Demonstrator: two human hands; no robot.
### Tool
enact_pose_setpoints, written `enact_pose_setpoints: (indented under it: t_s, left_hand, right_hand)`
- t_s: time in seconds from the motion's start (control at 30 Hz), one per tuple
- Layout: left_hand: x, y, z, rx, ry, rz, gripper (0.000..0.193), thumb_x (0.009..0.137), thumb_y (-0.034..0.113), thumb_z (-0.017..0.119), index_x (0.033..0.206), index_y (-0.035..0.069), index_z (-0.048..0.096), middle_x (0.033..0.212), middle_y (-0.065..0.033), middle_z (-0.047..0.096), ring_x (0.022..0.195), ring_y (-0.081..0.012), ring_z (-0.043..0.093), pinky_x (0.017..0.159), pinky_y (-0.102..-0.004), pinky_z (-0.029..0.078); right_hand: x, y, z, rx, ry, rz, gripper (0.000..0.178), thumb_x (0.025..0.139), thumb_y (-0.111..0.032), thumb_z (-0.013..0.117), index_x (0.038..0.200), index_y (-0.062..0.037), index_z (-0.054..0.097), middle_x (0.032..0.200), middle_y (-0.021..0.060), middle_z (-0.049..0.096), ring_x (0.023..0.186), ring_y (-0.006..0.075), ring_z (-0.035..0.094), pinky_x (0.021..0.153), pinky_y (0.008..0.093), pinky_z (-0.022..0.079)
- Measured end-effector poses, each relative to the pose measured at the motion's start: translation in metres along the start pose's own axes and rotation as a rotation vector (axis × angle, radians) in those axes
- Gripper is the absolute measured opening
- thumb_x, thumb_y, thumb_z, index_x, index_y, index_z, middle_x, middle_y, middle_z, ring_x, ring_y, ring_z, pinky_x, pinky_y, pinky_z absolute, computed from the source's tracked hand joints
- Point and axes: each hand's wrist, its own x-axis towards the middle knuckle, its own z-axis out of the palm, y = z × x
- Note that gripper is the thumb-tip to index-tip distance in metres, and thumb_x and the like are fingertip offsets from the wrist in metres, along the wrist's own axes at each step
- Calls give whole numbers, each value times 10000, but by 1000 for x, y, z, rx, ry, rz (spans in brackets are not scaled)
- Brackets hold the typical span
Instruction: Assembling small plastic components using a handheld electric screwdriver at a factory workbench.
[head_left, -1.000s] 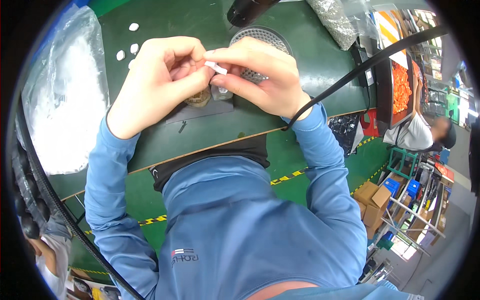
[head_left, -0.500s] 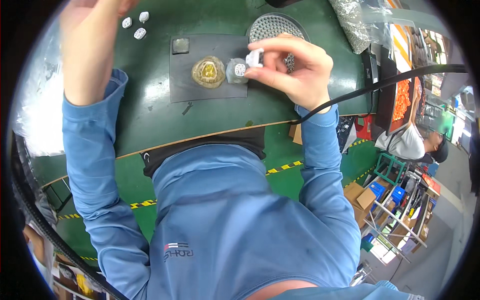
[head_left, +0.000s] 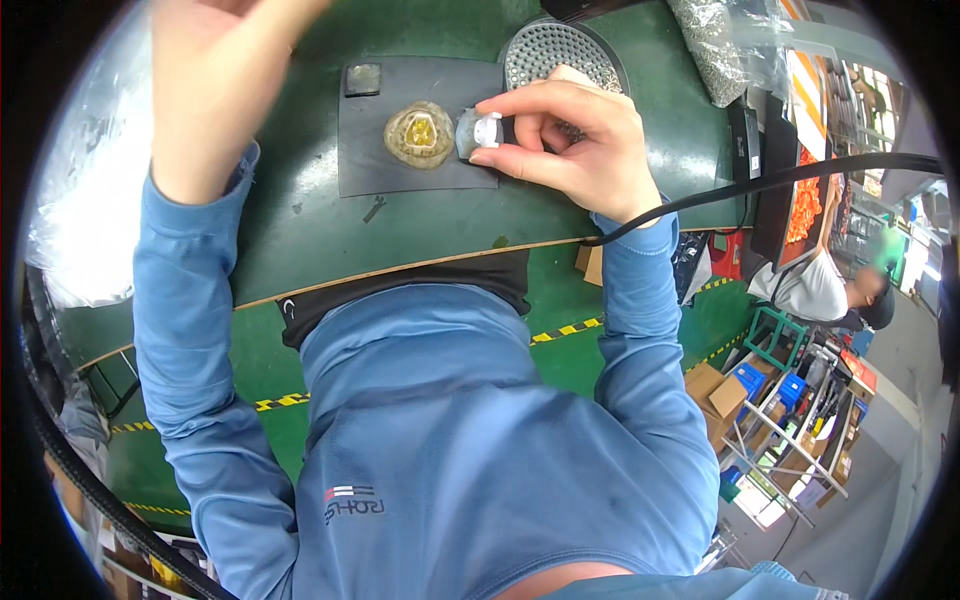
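Note:
My right hand pinches a small white plastic part between thumb and fingertips. The part is just above a translucent bluish-grey mount at the mat's right edge; whether they touch I cannot tell. Left of it, a rounded translucent lump with a yellow middle sits on the dark grey mat. A small square dark block lies at the mat's far left corner. My left hand is raised over the far left of the table, smeared by motion, its fingers partly cut off by the upper edge.
Behind my right hand stands a round grey tray with a dimpled surface. A clear bag of small grey pieces lies at the far right. A black cable crosses over my right wrist. Clear plastic sheeting covers the left end.
My right hand has shifted slightly left with the white part, turning it. My left hand has swung right, covering where several white parts lay.

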Motion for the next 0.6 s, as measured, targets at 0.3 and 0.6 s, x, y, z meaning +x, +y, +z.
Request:
enact_pose_setpoints:
  t_s: [0.3,0.6]
  left_hand:
    - [-32,-32,33,248,-471,544,387,687,100,847,1005,-16,659,865,-111,567,769,-284,537,672,-381,451]
    - [-30,-34,42,243,-464,616,323,689,81,833,922,19,619,814,-81,517,746,-268,497,671,-374,411]
  right_hand:
    - [-1,3,-2,-18,-33,-9,372,697,-53,852,1059,-68,765,653,-41,573,599,91,457,553,266,393]
    - [36,16,-65,295,525,-217,826,864,-271,801,1514,-15,360,1220,182,609,1106,249,592,964,364,478]
